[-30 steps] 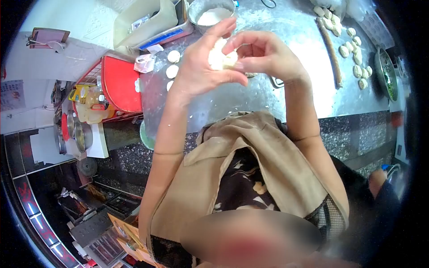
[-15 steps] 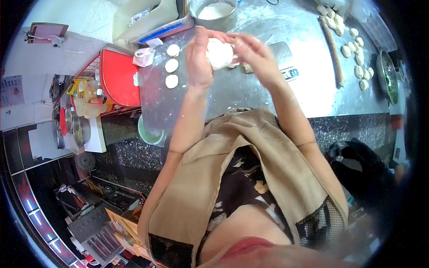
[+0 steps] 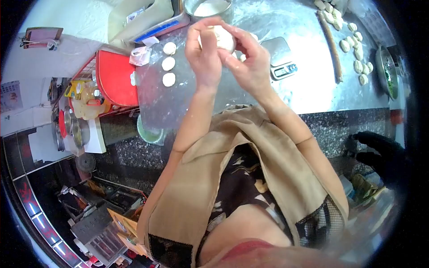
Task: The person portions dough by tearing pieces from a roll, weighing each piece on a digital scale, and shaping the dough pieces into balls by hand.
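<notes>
A round white piece of dough (image 3: 225, 40) is held up over the metal table between both hands. My left hand (image 3: 203, 56) curls around its left side, with the thumb lying across it. From the right, my right hand (image 3: 250, 56) presses its fingers against the dough's edge. The fingers partly cover the dough, so its underside is hidden. Just left of my hands, three dough rounds (image 3: 168, 64) lie in a column on the table. Close to my right hand is a small digital scale (image 3: 278, 51), and bits of dough show partly behind that hand.
A metal bowl of white flour (image 3: 208, 9) stands at the back. On the right lie a rolling pin (image 3: 330, 47), several dough pieces (image 3: 358, 67) and a bowl with green filling (image 3: 388, 73). A red-covered rack (image 3: 117, 78) adjoins the table's left edge.
My right hand has come in from a blurred position and now grips the dough's right side. My left thumb has folded over the dough. The view has shifted slightly.
</notes>
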`<state>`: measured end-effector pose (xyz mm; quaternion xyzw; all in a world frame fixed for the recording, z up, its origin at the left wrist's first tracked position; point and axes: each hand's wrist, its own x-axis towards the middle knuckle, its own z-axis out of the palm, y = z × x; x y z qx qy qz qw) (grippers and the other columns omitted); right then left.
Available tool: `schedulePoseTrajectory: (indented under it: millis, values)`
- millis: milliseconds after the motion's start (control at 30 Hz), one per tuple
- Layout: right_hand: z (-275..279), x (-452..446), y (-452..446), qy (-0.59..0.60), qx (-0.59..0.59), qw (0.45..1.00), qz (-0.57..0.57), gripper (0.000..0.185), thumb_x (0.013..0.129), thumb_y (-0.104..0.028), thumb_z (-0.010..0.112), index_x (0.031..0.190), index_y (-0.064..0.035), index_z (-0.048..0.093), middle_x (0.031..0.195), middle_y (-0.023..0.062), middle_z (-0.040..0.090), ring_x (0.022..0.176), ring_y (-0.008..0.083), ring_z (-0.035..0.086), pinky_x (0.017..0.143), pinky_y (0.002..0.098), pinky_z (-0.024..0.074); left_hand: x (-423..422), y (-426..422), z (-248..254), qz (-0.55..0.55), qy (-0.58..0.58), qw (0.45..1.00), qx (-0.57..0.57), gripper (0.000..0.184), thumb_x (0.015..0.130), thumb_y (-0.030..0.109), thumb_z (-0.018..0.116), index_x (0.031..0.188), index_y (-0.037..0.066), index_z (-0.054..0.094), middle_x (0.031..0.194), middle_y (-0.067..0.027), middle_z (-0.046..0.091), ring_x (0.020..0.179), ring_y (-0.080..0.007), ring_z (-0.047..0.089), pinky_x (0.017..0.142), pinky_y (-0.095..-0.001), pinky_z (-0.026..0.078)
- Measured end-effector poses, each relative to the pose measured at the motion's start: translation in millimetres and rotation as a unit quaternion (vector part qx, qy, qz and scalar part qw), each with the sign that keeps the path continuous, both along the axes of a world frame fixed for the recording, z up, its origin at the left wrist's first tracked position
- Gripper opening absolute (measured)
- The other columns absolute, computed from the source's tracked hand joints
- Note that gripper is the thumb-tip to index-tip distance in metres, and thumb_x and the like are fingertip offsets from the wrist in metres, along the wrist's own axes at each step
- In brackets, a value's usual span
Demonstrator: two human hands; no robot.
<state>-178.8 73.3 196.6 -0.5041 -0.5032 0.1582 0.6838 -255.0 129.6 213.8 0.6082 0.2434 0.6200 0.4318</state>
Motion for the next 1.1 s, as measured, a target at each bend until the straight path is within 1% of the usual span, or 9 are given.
schedulePoseTrajectory:
  millis: [167, 267, 367, 600, 700, 833, 967, 1033, 1100]
  values:
    - [5.4, -10.3, -6.6, 0.065, 0.047, 0.993, 0.092, 0.042, 0.082, -0.016, 0.065, 0.119, 0.0006, 0.054, 0.111, 0.013, 0.06, 0.099, 0.0202, 0.06, 0.082, 0.032, 0.0495, -3.0, 17.8, 15.7, 0.043, -0.141, 0.988, -0.045, 0.056, 0.096, 0.036, 0.044, 0.05, 0.004, 0.045, 0.051, -0.0103, 0.056, 0.051, -0.0199, 0.058, 0.06, -0.0306, 0.049]
    - [11.1, -18.1, 2.6, 0.532, -0.023, 0.82, 0.211, 0.052, 0.094, -0.044, 0.036, 0.125, -0.0026, 0.047, 0.11, 0.0071, 0.058, 0.106, 0.0194, 0.055, 0.09, 0.0359, 0.0432, -2.3, 17.3, 13.3, -0.043, -0.139, 0.987, -0.066, 0.057, 0.097, 0.038, 0.041, 0.05, 0.006, 0.045, 0.05, -0.0079, 0.055, 0.045, -0.0168, 0.055, 0.048, -0.0289, 0.044]
    - [-4.9, -5.1, 15.7, 0.675, -0.044, 0.684, 0.273, 0.048, 0.094, -0.04, 0.037, 0.12, -0.0021, 0.05, 0.107, 0.0075, 0.059, 0.102, 0.0216, 0.056, 0.087, 0.0351, 0.0449, 10.0, 7.9, -4.1, -0.04, 0.084, 0.996, 0.014, 0.051, 0.092, 0.043, 0.051, 0.063, 0.001, 0.055, 0.059, -0.0073, 0.059, 0.058, -0.0173, 0.059, 0.064, -0.0283, 0.049]
    - [-8.6, -4.6, 20.3, 0.581, -0.09, 0.775, 0.232, 0.042, 0.095, -0.031, 0.029, 0.116, 0.001, 0.049, 0.113, 0.0165, 0.055, 0.107, 0.0254, 0.054, 0.094, 0.0366, 0.0434, 7.3, 12.0, -17.5, -0.038, 0.146, 0.973, 0.175, 0.033, 0.084, 0.01, 0.066, 0.112, -0.001, 0.054, 0.087, -0.0088, 0.067, 0.077, -0.0135, 0.064, 0.072, -0.0264, 0.051]
    - [-7.1, -5.3, 19.5, 0.585, -0.074, 0.769, 0.246, 0.049, 0.096, -0.038, 0.025, 0.121, 0.0002, 0.043, 0.121, 0.0149, 0.051, 0.114, 0.0258, 0.05, 0.098, 0.0388, 0.0389, 4.9, 10.3, -16.3, 0.051, 0.113, 0.982, 0.141, 0.023, 0.079, 0.008, 0.067, 0.101, 0.005, 0.062, 0.096, -0.0079, 0.068, 0.067, -0.0162, 0.065, 0.062, -0.0277, 0.051]
    - [-5.2, -6.2, 14.2, 0.673, -0.088, 0.665, 0.311, 0.052, 0.094, -0.043, 0.029, 0.117, -0.0009, 0.049, 0.115, 0.0136, 0.056, 0.114, 0.0246, 0.051, 0.098, 0.0407, 0.0383, 8.3, 5.7, -21.7, 0.081, 0.065, 0.97, 0.219, 0.047, 0.087, -0.005, 0.05, 0.133, 0.001, 0.04, 0.095, -0.0121, 0.068, 0.067, -0.0117, 0.064, 0.061, -0.0225, 0.051]
    - [-21.7, -8.2, 20.0, 0.689, -0.136, 0.657, 0.272, 0.047, 0.091, -0.031, 0.032, 0.119, 0.0026, 0.049, 0.12, 0.0166, 0.055, 0.112, 0.0275, 0.052, 0.097, 0.0386, 0.0408, -9.1, 4.4, -33.1, -0.033, 0.103, 0.976, 0.189, 0.072, 0.08, -0.001, 0.056, 0.141, 0.002, 0.019, 0.135, -0.0172, 0.036, 0.104, -0.0193, 0.055, 0.085, -0.0317, 0.045]
    - [-21.1, -17.9, 25.0, 0.607, -0.059, 0.751, 0.253, 0.047, 0.089, -0.028, 0.034, 0.12, 0.0042, 0.05, 0.119, 0.0172, 0.055, 0.108, 0.0268, 0.054, 0.096, 0.0367, 0.0418, -12.1, 0.0, -30.1, -0.103, -0.003, 0.985, 0.136, 0.081, 0.079, 0.004, 0.06, 0.143, 0.002, 0.01, 0.148, -0.0184, 0.012, 0.122, -0.0239, 0.044, 0.099, -0.0356, 0.037]
    - [-21.8, -36.5, 25.8, 0.477, -0.075, 0.855, 0.191, 0.048, 0.088, -0.027, 0.036, 0.121, 0.0044, 0.051, 0.118, 0.0165, 0.056, 0.108, 0.0232, 0.054, 0.097, 0.0338, 0.0413, -11.6, -2.2, -42.4, 0.013, -0.007, 0.996, 0.09, 0.074, 0.083, 0.005, 0.054, 0.143, 0.0, 0.011, 0.143, -0.0215, 0.027, 0.12, -0.0252, 0.045, 0.102, -0.0335, 0.033]
